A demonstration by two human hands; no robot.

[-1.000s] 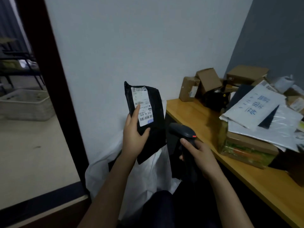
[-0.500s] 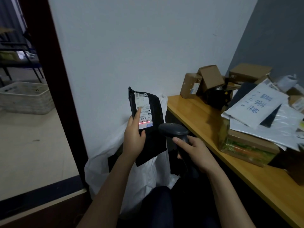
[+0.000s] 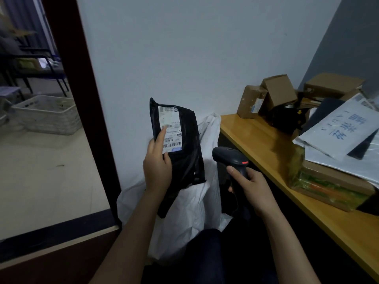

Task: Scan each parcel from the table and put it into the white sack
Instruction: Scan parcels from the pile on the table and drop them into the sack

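Two hands are busy near the middle of the frame; the left hand grips a black parcel and holds it upright, with the thumb on the front and one finger lying straight up along the white label; the other fingers are behind the parcel and cannot be seen; the label faces the camera and has bar codes on it.

Lower and to the right, the right hand is curled tight round the handle of a dark scanner; the scanner's head tips up toward the parcel, just beside it but not touching; a small red spot shows on the head.

Behind and below the parcel is the white sack; it stands by the wall, and its top edge peeks out to the right of the parcel; the parcel's bottom end is in front of the sack, and it is hard to tell if they touch.

On the right side of the frame is a yellow wooden table; more parcels are piled on it; brown boxes sit at the far end by the wall, a white bag with blue writing lies on top of the pile, and a box with green and orange wrap is at the near end.

At the upper left, past a dark door frame, a white basket sits on the floor.
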